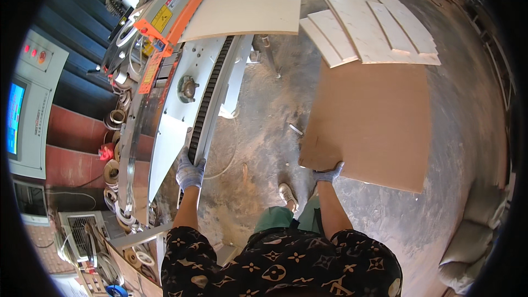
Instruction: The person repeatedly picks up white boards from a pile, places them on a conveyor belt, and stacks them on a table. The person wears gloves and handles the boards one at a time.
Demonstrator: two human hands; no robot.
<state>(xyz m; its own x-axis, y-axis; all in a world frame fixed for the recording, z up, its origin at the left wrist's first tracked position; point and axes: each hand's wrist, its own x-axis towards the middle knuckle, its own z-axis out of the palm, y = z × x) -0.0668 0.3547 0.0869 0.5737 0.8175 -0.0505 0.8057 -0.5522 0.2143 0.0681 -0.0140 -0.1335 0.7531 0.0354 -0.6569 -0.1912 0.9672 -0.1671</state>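
Observation:
My left hand [190,174], in a pale grey-blue glove, is at the right edge of a narrow-looking white panel [166,151] on the machine's bed. Its fingers are closed at that edge, beside the black roller track [212,80]. A matching glove covers my right hand [329,174], which grips the near edge of a large brown board [374,124] close to its left corner. The fingers under the board are partly hidden. Farther up the machine, another pale panel [247,5] lies across the track and overhangs its right side.
White marbled panels [379,30] of several widths lie at the brown board's far end. On the left stand a control cabinet [41,99] with a lit screen and rolls of edge strip [111,171]. An orange machine guard [154,36] borders the track. Sacks [467,245] lie at lower right.

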